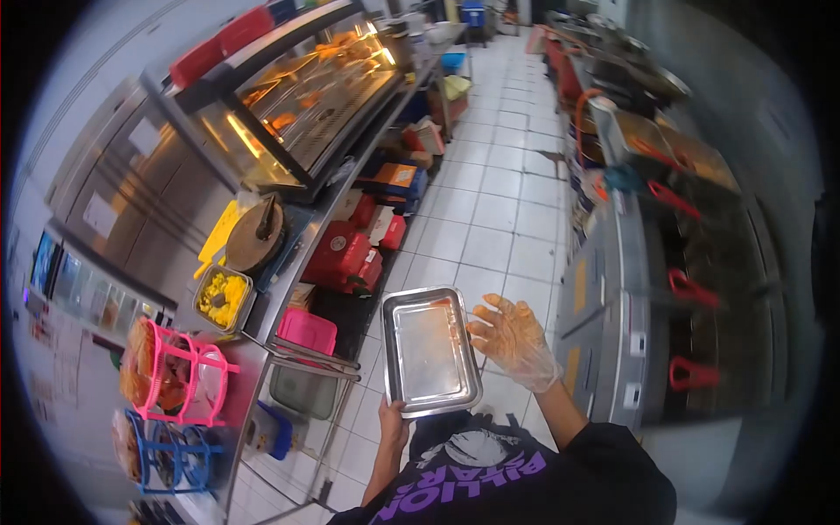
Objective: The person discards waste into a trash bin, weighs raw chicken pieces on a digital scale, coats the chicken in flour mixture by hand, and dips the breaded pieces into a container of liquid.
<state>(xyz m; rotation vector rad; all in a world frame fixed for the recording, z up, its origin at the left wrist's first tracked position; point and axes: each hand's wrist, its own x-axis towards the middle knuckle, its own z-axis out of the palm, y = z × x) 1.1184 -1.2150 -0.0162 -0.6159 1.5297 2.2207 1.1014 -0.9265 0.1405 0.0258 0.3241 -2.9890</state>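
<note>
A shallow rectangular metal tray is held out in front of my body, with an orange-brown smear on its inside bottom. My left hand grips the near left corner of this tray, thumb over the rim. My right hand wears a clear plastic glove stained orange-yellow. Its fingers are spread beside the tray's right edge, and nothing is in them. Whether the fingertips touch the tray rim, I cannot make out.
On the left counter stand a metal container of yellow food, a round chopping block, pink and blue baskets, and a glass food warmer. Red boxes sit below. Fryers with red handles line the right. A tiled aisle runs between.
</note>
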